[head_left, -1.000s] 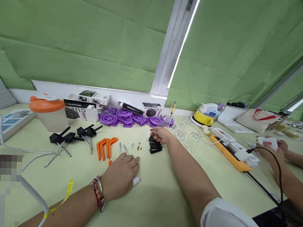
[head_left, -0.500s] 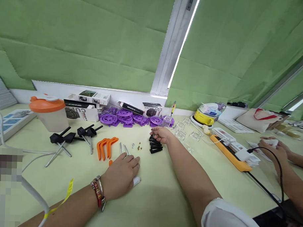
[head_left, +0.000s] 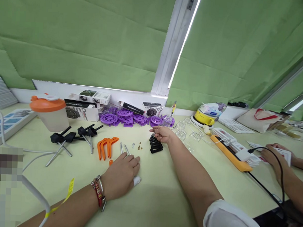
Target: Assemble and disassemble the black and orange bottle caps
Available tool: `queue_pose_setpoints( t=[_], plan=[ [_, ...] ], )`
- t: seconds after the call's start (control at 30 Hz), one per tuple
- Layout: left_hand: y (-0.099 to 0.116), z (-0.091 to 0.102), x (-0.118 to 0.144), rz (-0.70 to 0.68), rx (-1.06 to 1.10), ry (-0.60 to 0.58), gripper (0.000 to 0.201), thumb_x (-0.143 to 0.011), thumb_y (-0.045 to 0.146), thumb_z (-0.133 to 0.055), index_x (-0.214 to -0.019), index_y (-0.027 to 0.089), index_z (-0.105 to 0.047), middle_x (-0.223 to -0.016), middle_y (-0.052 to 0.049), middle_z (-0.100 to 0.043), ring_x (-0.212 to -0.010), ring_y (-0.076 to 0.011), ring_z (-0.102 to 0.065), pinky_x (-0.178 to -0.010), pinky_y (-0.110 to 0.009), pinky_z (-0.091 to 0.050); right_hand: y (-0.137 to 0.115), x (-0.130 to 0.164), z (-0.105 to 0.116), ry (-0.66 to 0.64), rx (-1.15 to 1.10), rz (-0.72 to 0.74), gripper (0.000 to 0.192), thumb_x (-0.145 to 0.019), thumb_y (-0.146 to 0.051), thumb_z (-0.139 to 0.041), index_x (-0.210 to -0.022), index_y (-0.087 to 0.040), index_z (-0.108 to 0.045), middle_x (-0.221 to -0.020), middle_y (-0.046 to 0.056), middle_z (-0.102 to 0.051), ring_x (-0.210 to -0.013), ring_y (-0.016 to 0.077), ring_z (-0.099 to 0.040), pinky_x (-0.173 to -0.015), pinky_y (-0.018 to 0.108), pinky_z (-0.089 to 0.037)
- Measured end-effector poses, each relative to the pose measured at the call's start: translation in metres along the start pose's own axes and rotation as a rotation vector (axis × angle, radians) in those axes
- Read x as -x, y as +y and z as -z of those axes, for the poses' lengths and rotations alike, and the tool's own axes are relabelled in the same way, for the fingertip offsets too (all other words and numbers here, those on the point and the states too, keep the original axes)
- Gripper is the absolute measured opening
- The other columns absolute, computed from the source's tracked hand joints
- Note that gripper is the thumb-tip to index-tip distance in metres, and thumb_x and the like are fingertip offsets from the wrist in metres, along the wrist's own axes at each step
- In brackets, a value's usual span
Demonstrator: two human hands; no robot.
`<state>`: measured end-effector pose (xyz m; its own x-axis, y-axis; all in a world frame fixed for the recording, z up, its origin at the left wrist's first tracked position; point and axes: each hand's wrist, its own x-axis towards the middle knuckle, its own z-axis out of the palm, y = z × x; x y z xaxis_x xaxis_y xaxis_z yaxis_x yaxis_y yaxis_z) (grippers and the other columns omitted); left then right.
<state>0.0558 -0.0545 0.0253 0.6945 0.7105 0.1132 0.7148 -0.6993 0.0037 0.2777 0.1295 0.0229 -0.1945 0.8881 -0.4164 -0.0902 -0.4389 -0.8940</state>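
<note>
1. Right hand [head_left: 162, 133] reaching far across the surface [head_left: 158, 196], at the top of the small stack of black pieces [head_left: 155, 144]; fingers loosely curled and half spread over the uppermost pieces. Cannot tell whether one is already pinched, since the palm hides the tips.
2. Left hand [head_left: 121, 174] resting flat, palm down, fingers relaxed, grasping nothing; fingertips touching the near ends of two metal pins [head_left: 123, 148], a taped fingertip showing on the right side of the hand.
3. Black pieces lying in a tight pile just right of the scattered small screws [head_left: 136, 146] and just in front of the purple wheels [head_left: 127, 118].
4. Best to take one piece from the top of the stack with thumb and forefinger, lifting straight up rather than dragging, so as not to spill the rest.
5. Worth keeping the wrist high: clear plastic parts [head_left: 187, 136] lie just right of the forearm and would slide easily.
6. Sensible to leave the left hand planted as a steady brace, clear of the orange levers [head_left: 106, 145] beside it.
7. Another person's hands [head_left: 274, 155] busy at the far right, well apart.
</note>
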Motion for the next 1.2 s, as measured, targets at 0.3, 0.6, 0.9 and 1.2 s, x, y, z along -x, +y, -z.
queue_pose_setpoints(
  t=[0.3,0.6,0.9,1.2],
  plan=[
    [-0.001,-0.003,0.000,-0.005,-0.005,0.011,0.036,-0.090,0.038,-0.042,-0.115,0.017,-0.059,-0.130,-0.010,-0.056,-0.107,-0.0249,-0.054,-0.094,-0.044,-0.033,0.002,0.003,0.001,0.010,-0.069,-0.010,0.022,-0.084,0.003,-0.040,-0.090,-0.017,-0.046,-0.088,0.004,-0.063,-0.038,0.0010,-0.042,-0.029,0.010,-0.021],
    [-0.001,-0.003,0.001,-0.001,-0.007,0.015,0.035,-0.089,0.037,-0.045,-0.116,0.018,-0.058,-0.129,-0.010,-0.057,-0.107,-0.0241,-0.054,-0.094,-0.042,-0.034,0.002,0.005,0.004,0.042,-0.077,0.015,0.028,-0.079,0.008,-0.046,-0.093,-0.015,-0.053,-0.087,0.003,-0.062,-0.039,-0.0003,-0.041,-0.029,0.009,-0.022],
    [-0.002,-0.004,0.000,-0.001,-0.003,0.033,0.035,-0.090,0.037,-0.044,-0.115,0.019,-0.059,-0.128,-0.009,-0.057,-0.108,-0.0247,-0.053,-0.094,-0.043,-0.034,0.002,0.012,0.008,0.140,0.028,0.102,0.017,-0.078,0.002,-0.058,-0.089,-0.011,-0.058,-0.081,0.005,-0.068,-0.035,-0.0003,-0.039,-0.029,0.012,-0.023],
    [-0.002,-0.005,0.001,-0.010,-0.006,0.032,0.034,-0.090,0.036,-0.044,-0.115,0.018,-0.059,-0.127,-0.009,-0.057,-0.109,-0.0250,-0.052,-0.094,-0.044,-0.034,-0.003,0.009,0.003,0.298,0.132,0.116,0.019,-0.068,0.000,-0.069,-0.079,-0.012,-0.060,-0.061,0.001,-0.065,-0.040,0.0043,-0.047,-0.032,0.013,-0.025]
  ],
)
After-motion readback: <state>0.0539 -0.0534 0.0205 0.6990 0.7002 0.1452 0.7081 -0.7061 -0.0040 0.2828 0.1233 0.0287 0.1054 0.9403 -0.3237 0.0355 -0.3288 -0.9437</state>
